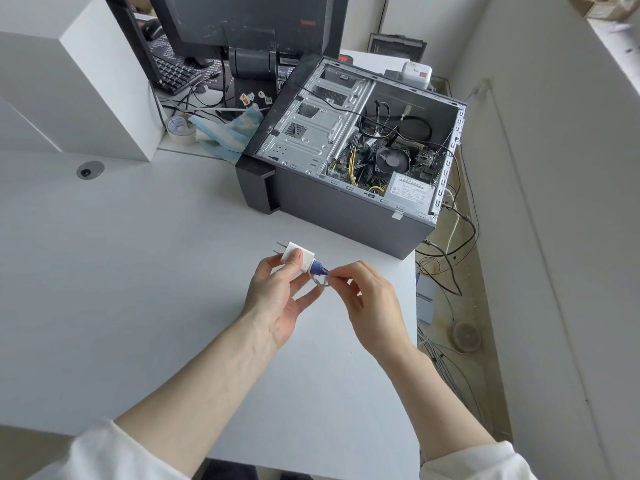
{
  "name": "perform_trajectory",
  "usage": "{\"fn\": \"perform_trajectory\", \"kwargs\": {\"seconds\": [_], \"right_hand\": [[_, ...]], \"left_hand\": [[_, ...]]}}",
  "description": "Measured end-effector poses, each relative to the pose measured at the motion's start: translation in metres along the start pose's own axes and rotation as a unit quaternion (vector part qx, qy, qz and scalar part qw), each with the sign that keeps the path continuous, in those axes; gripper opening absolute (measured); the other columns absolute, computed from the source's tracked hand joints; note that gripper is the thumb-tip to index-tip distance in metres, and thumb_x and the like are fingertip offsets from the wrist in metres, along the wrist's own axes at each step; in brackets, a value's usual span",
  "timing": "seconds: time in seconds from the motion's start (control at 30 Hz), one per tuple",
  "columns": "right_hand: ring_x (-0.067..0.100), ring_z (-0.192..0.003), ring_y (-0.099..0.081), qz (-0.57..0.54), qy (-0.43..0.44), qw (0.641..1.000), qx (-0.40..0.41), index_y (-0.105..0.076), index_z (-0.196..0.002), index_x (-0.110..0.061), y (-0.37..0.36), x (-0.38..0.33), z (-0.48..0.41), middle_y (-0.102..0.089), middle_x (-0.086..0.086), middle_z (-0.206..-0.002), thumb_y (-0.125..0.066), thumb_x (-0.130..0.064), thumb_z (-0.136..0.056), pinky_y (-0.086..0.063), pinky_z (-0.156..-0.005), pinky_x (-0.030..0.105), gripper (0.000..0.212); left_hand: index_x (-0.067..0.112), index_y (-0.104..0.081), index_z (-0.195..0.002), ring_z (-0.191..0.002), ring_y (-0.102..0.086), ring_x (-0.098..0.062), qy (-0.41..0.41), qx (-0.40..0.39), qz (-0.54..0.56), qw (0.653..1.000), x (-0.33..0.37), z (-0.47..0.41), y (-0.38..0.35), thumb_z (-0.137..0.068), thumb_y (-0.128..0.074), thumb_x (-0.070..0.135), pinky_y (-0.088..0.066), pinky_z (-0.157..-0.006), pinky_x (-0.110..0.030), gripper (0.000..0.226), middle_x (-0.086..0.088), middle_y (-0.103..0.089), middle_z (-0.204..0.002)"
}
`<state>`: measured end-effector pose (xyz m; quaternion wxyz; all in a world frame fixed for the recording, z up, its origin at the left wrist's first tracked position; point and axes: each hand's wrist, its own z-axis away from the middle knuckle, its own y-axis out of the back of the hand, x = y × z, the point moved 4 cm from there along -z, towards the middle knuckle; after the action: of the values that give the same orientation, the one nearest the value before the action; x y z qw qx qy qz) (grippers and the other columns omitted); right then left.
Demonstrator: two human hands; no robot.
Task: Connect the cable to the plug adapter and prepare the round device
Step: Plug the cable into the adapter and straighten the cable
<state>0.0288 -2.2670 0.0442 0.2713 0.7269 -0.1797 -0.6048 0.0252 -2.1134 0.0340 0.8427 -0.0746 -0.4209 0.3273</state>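
Observation:
My left hand (pixel 277 292) holds a small white plug adapter (pixel 299 256) above the white table, its two metal prongs pointing up and left. A blue cable connector (pixel 318 269) sits at the adapter's right end. Below it curls a short loop of pale cable (pixel 321 281). My right hand (pixel 367 299) pinches that cable just right of the connector with thumb and forefinger. No round device is clearly visible on the table.
An open black computer case (pixel 349 150) lies on its side at the back right of the white table (pixel 138 289). A monitor (pixel 249 26), keyboard, tape roll (pixel 180 128) and blue cloth sit behind. Cables and a round object (pixel 465 336) lie on the floor at right.

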Motion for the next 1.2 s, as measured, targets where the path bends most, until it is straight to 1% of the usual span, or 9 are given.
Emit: {"fn": "perform_trajectory", "kwargs": {"seconds": [0.07,0.17,0.3,0.5,0.57,0.67,0.83,1.03,1.2], "right_hand": [[0.013,-0.069,-0.053,0.007,0.003,1.000,0.003,-0.071,-0.094,-0.013,0.001,-0.001,-0.001,-0.064,-0.003,-0.088,-0.066,-0.017,-0.098,-0.050,-0.060,0.036,0.008],[0.009,-0.064,-0.054,0.002,0.001,1.000,0.014,-0.070,-0.090,-0.014,0.003,-0.003,-0.003,-0.056,-0.008,-0.086,-0.071,-0.017,-0.095,-0.045,-0.057,0.025,0.006],[0.015,-0.070,-0.056,-0.047,-0.048,0.997,0.023,-0.070,-0.085,-0.019,0.004,0.002,-0.003,-0.058,-0.006,-0.089,-0.076,-0.018,-0.091,-0.039,-0.059,0.015,0.008],[0.010,-0.075,-0.063,-0.002,0.010,1.000,0.021,-0.074,-0.099,-0.027,0.001,0.001,0.006,-0.063,-0.013,-0.099,-0.065,-0.031,-0.098,-0.052,-0.056,0.031,0.010],[0.009,-0.079,-0.066,-0.003,0.018,1.000,0.014,-0.072,-0.107,-0.030,-0.001,0.003,0.008,-0.065,-0.015,-0.105,-0.064,-0.027,-0.098,-0.057,-0.056,0.035,0.013],[0.010,-0.086,-0.068,-0.046,-0.009,0.999,-0.006,-0.069,-0.117,-0.031,-0.003,0.002,0.010,-0.068,-0.016,-0.109,-0.062,-0.011,-0.095,-0.059,-0.063,0.033,0.031],[0.015,-0.079,-0.067,-0.113,-0.067,0.991,-0.018,-0.063,-0.123,-0.039,-0.009,0.001,0.008,-0.068,-0.014,-0.100,-0.060,-0.008,-0.096,-0.058,-0.066,0.030,0.041],[0.015,-0.063,-0.063,-0.299,-0.191,0.935,-0.021,-0.062,-0.118,-0.015,-0.006,0.001,0.005,-0.067,0.006,-0.090,-0.063,-0.008,-0.098,-0.054,-0.049,0.029,0.022],[0.017,-0.061,-0.056,-0.333,-0.237,0.910,-0.061,-0.075,-0.099,-0.011,-0.010,0.005,0.002,-0.066,-0.002,-0.081,-0.068,-0.015,-0.096,-0.045,-0.047,0.030,0.009]], "left_hand": [[0.010,-0.051,-0.122,-0.098,-0.072,-0.030,0.000,-0.007,-0.002,1.000,-0.001,0.000,-0.001,-0.095,-0.062,0.020,-0.061,-0.079,-0.047,0.031,-0.027,-0.071,-0.109],[0.009,-0.052,-0.123,-0.093,-0.073,-0.029,0.003,-0.020,-0.003,1.000,-0.001,0.002,-0.004,-0.096,-0.062,0.021,-0.062,-0.076,-0.045,0.031,-0.022,-0.073,-0.093],[0.009,-0.052,-0.122,-0.098,-0.072,-0.031,0.006,-0.023,-0.002,1.000,-0.001,0.002,-0.006,-0.096,-0.061,0.022,-0.062,-0.073,-0.044,0.030,-0.023,-0.073,-0.096],[0.009,-0.053,-0.119,-0.100,-0.070,-0.030,0.013,-0.017,0.011,1.000,0.001,0.001,-0.006,-0.097,-0.059,0.024,-0.061,-0.079,-0.050,0.027,-0.021,-0.071,-0.099],[0.009,-0.053,-0.117,-0.101,-0.070,-0.030,0.014,-0.015,0.019,1.000,0.003,0.000,-0.005,-0.098,-0.058,0.024,-0.061,-0.077,-0.049,0.025,-0.017,-0.073,-0.095],[0.010,-0.054,-0.113,-0.098,-0.069,-0.027,0.013,-0.015,0.032,0.999,0.005,0.000,-0.006,-0.099,-0.056,0.024,-0.061,-0.070,-0.045,0.020,-0.009,-0.077,-0.080],[0.009,-0.056,-0.118,-0.100,-0.068,-0.024,0.010,0.001,0.032,0.999,0.008,0.000,-0.006,-0.100,-0.055,0.025,-0.062,-0.071,-0.044,0.024,-0.009,-0.077,-0.085],[0.009,-0.056,-0.104,-0.095,-0.069,-0.025,0.011,0.003,0.048,0.999,0.010,0.002,-0.009,-0.100,-0.054,0.023,-0.062,-0.060,-0.034,0.014,-0.005,-0.077,-0.069],[0.007,-0.057,-0.101,-0.092,-0.069,-0.028,0.019,-0.001,0.048,0.999,0.007,0.005,-0.012,-0.100,-0.054,0.022,-0.060,-0.056,-0.029,0.015,-0.008,-0.077,-0.071]]}}
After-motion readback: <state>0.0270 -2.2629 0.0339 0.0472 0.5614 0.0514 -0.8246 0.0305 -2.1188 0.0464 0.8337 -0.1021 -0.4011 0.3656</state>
